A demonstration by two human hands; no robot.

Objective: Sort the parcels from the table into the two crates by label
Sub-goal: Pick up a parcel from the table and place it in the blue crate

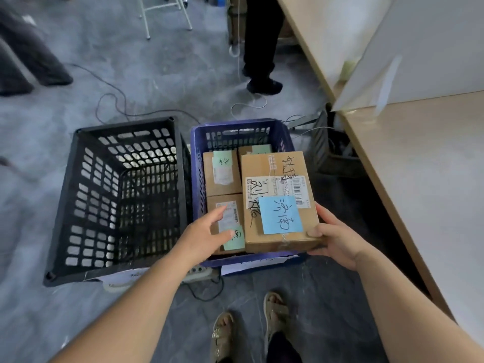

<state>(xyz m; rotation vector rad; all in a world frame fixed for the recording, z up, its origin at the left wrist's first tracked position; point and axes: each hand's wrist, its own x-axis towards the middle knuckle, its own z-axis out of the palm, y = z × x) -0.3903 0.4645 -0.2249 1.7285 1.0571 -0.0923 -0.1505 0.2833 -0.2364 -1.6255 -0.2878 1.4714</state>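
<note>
Partly hidden: the blue crate (199,142) floor is covered by parcels, and the handwriting on their notes is too blurred to read. Head view only. Held parcel (277,184): brown cardboard, white barcode label, black marker scrawl, blue sticky note (280,214) on top; it sits above the blue crate's right side. Right hand (337,239) grips its near right corner, thumb on top. Left hand (207,234), fingers straight and relaxed, hovers over a green-noted parcel (230,226) in the crate. More boxes lie behind. Black crate (65,195) stands just left, nothing visible inside. Desk (432,179) at right.
</note>
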